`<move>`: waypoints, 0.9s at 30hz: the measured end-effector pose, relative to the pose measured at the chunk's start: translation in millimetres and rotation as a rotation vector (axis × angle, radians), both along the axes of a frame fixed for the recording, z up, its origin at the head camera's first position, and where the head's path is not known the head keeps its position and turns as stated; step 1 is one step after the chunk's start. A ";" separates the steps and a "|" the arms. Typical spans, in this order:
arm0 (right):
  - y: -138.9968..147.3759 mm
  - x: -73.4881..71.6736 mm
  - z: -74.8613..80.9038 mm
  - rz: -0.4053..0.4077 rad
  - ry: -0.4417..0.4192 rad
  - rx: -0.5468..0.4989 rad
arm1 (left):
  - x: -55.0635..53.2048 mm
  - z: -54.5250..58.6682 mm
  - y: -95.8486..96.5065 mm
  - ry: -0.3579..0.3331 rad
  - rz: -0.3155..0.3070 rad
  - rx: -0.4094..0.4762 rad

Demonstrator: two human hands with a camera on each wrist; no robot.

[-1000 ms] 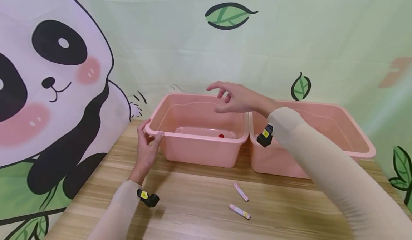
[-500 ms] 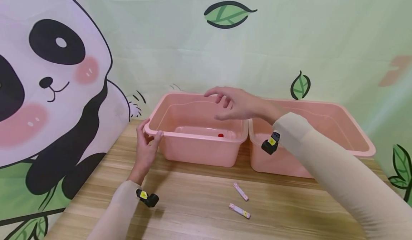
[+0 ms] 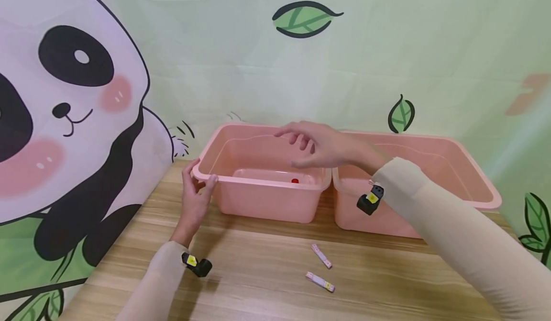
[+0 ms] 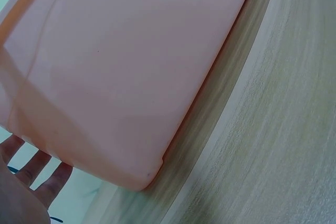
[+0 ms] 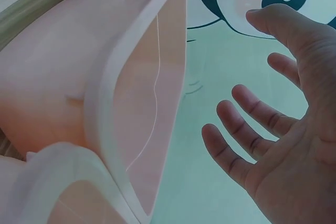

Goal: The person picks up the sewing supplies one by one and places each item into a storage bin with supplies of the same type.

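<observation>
Two pink plastic bins stand side by side on the wooden table. My left hand holds the left bin by its front left corner, thumb at the front rim and fingers along the side. In the left wrist view, its fingertips are at the bin's wall. Above the right part of this bin hangs my right hand, fingers spread and loosely bent, with nothing in it. The right wrist view shows its bare palm. A small red object lies on the left bin's floor.
The right bin stands close against the left one, partly behind my right forearm. Two small pink-and-white strips lie on the table in front. A green panda-print backdrop rises behind the bins.
My right hand has sunk a little and drifted slightly right over the left bin, its fingers staying apart. My left hand has stayed at the bin's corner.
</observation>
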State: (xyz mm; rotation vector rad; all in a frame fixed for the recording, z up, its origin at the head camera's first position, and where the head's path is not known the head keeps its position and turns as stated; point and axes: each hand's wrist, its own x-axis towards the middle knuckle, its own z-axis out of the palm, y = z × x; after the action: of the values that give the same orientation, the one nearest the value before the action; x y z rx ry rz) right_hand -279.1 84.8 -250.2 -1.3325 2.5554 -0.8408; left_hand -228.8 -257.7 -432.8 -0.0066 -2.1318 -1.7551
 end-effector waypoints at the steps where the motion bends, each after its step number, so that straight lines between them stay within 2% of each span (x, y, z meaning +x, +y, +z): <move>1: 0.8 1.2 -0.2 0.002 0.001 0.001 | 0.0 0.0 0.0 0.000 -0.001 0.002; 5: 3.9 5.6 -0.8 0.012 0.009 -0.007 | 0.3 0.2 0.6 0.000 -0.001 0.007; 12: 8.6 10.7 -2.2 0.023 0.030 -0.027 | -2.2 -1.8 0.9 0.044 0.004 0.006; 27: 10.6 32.3 -5.8 0.045 0.044 -0.024 | -2.1 -2.9 -1.6 0.019 0.003 -0.011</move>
State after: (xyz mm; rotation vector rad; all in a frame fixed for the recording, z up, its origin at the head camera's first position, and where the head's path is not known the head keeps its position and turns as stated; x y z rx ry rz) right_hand -246.8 95.4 -256.0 -1.4256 2.5460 -0.8457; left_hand -230.9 -259.3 -435.7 -0.0226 -2.1272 -1.7348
